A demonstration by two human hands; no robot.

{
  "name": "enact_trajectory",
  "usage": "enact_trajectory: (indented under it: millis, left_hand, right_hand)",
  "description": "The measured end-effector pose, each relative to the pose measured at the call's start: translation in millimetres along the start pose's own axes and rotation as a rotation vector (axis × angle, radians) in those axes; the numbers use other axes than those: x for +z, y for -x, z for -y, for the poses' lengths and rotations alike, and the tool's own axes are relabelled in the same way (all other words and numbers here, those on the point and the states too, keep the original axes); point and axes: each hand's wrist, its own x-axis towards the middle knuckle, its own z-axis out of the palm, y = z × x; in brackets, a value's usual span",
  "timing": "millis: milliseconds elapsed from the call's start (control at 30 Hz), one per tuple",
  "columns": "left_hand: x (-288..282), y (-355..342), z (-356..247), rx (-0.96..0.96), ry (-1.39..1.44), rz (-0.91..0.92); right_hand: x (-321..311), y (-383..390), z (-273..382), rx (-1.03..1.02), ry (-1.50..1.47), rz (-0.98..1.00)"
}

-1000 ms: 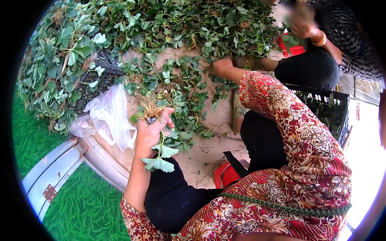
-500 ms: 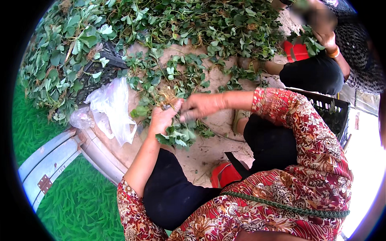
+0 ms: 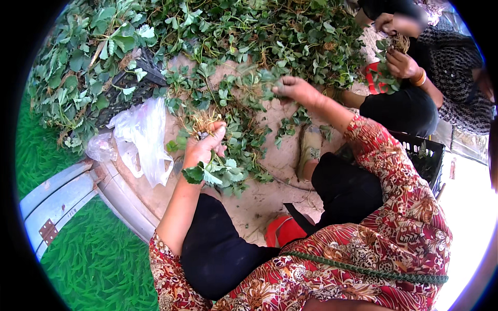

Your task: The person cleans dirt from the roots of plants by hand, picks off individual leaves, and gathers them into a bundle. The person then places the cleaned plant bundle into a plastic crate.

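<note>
Rooted plant bunch [image 3: 203, 123] clasped in left hand [image 3: 202, 148]; right hand [image 3: 299, 92] positioned near leafy plants [image 3: 306, 54], grip cannot be determined.

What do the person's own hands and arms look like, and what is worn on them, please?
The left hand and the right hand are both without gloves. The left sleeve and the right sleeve match: loose red fabric with a cream and brown floral print. They leave the lower forearms bare. Whether a ring is worn is too unclear to tell.
</note>
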Motion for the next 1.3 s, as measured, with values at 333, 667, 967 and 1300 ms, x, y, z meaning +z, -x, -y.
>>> enact_trajectory:
  millis: [333, 667, 967, 1300]
  left_hand:
    - [9.3, 2.3, 4.2, -0.078, 0.293, 0.278]
    - [18.2, 8.9, -5.9, 0.009, 0.46, 0.381]
    - [-20.4, 15.2, -17.6, 0.134, 0.44, 0.215]
    - [-31.6, 18.6, -32.4, 0.118, 0.297, 0.207]
  right_hand:
    - [62.9, 50.7, 5.7, -0.806, 0.351, -0.036]
    - [89.1, 62.9, 12.7, -1.032, 0.921, 0.017]
    - [19.0, -62.5, -49.1, -0.175, 0.696, -0.413]
    - [164.0, -46.5, -70.7, -0.365, 1.146, 0.086]
